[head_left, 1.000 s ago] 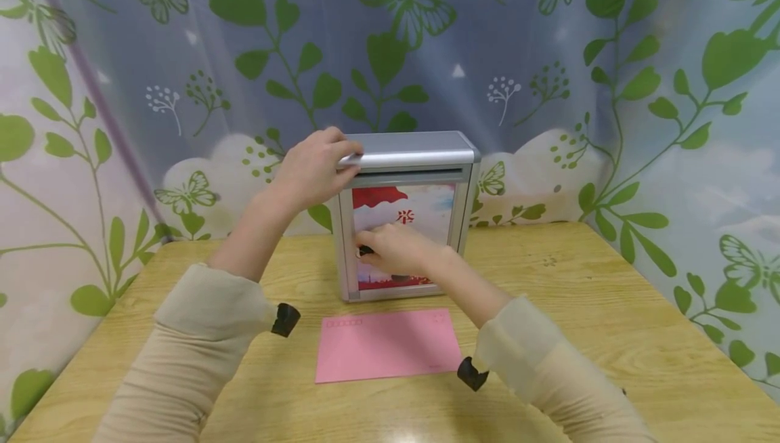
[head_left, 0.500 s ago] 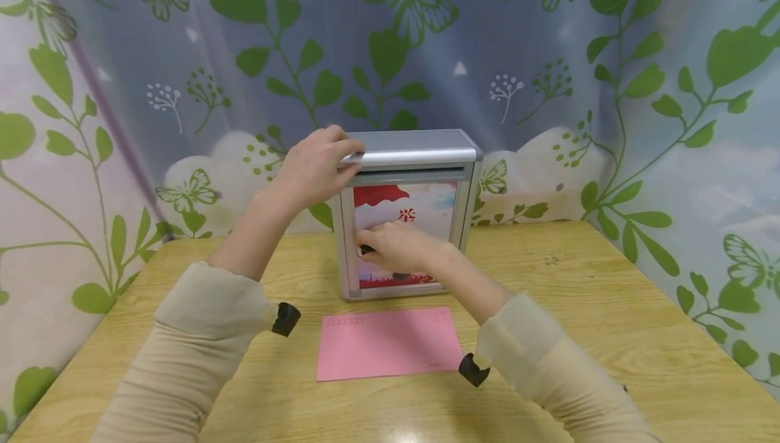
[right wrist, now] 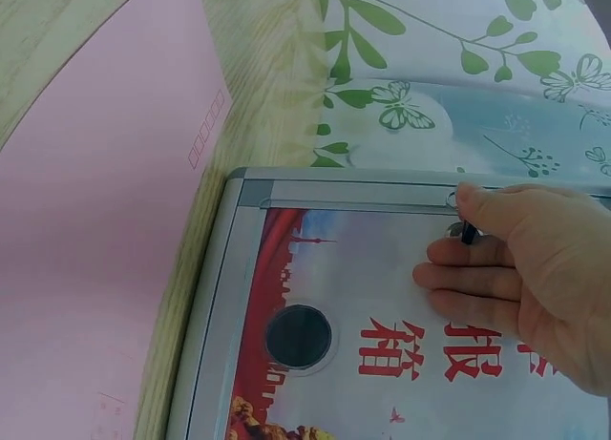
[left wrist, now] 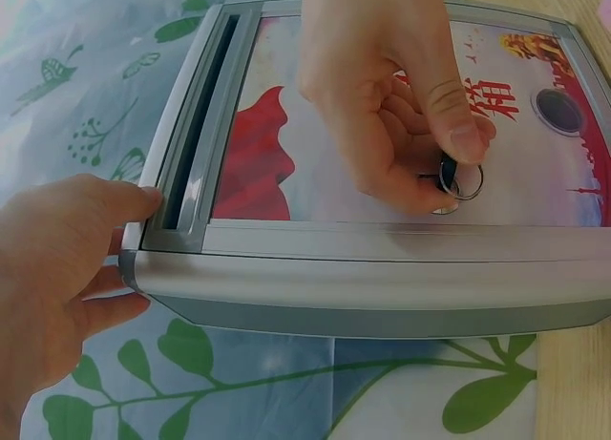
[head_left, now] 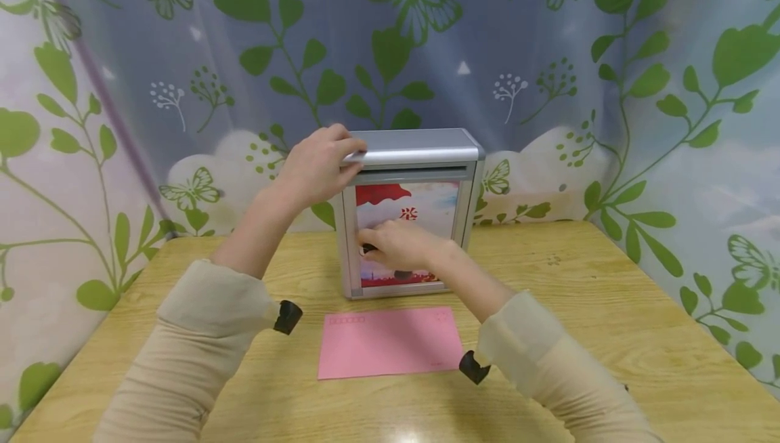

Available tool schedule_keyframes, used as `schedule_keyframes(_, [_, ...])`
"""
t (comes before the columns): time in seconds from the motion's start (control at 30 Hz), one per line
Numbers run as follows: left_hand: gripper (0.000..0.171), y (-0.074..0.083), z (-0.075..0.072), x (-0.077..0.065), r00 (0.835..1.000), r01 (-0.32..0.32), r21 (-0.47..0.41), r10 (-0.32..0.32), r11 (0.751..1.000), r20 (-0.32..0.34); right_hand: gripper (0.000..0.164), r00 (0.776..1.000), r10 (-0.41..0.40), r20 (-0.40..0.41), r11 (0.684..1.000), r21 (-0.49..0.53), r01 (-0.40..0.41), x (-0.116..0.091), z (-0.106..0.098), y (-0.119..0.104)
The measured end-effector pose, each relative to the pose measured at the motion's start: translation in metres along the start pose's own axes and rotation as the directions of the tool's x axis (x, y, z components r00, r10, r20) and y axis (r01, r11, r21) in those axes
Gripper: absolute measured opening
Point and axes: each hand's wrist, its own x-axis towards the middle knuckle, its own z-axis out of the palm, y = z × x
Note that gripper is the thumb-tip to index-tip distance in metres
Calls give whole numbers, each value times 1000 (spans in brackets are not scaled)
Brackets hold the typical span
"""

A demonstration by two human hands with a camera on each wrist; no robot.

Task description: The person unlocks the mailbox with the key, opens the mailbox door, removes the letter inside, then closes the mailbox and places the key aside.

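A silver-grey metal letter box (head_left: pixel 420 139) stands upright on the table, with a narrow slot (head_left: pixel 417 173) across its upper front. My left hand (head_left: pixel 319 166) grips its top left corner; in the left wrist view the thumb lies by the slot's end and the fingers reach round the edge. At the left side of the printed front panel (right wrist: pixel 410 259), my right hand (head_left: pixel 402 245) pinches a small black-headed key (left wrist: pixel 449 169) on a metal ring (left wrist: pixel 474 184). The key sits at the lock, which the fingers mostly hide.
A pink envelope (head_left: pixel 390 345) lies flat on the wooden table (head_left: pixel 567 321) in front of the box. Close behind the box hangs a leaf-and-butterfly curtain (head_left: pixel 390 91). The panel has a round dark window (right wrist: pixel 298 337) and red characters (right wrist: pixel 391 349).
Both hands keep their places on the box and at the key. The whole head view has shifted very slightly; the envelope and box have not otherwise moved.
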Motion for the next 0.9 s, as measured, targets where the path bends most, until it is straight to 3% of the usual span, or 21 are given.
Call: schedule_keyframes(0.9, [25, 3, -1, 1, 1000, 16, 4, -16, 1000, 9, 16, 997, -68, 20, 991, 121, 65, -6, -4, 6])
